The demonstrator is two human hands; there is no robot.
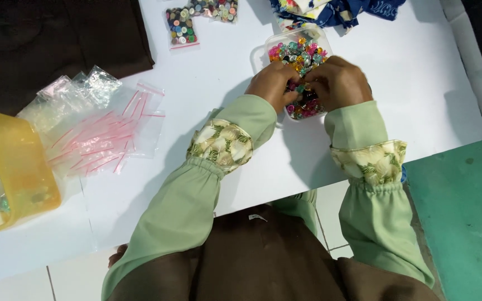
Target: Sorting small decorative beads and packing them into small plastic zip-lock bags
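Box: a small clear plastic box [263, 53] sits on the white table [408, 95], near the far edge, right under both hands.
Buttons in box: it is full of little shiny buttons [299, 53] in pink, green, orange, blue and silver, all mixed up.
Left hand: the left hand [273, 83] is curled over the near part of the box, and its fingers dip into the buttons.
Right hand: the right hand [338, 82] is curled the same way, touching the left hand over the box.
Grip: I cannot tell if either grip is pinching a button or is loose, because the fingertips are tucked under.
Hidden: the hands cover the near half of the box, so its front wall is hard to see.
Bags: a heap of small clear bags with pink strips [93, 125] lies well apart, on the left.
Tub: a yellow tub [20, 167] is cut off at the left edge.
Button packs: two little packs of buttons [182, 25] lie beyond the box, one cut off at the top.
Cloth: blue patterned cloth [341, 11] is cut off at the top too.
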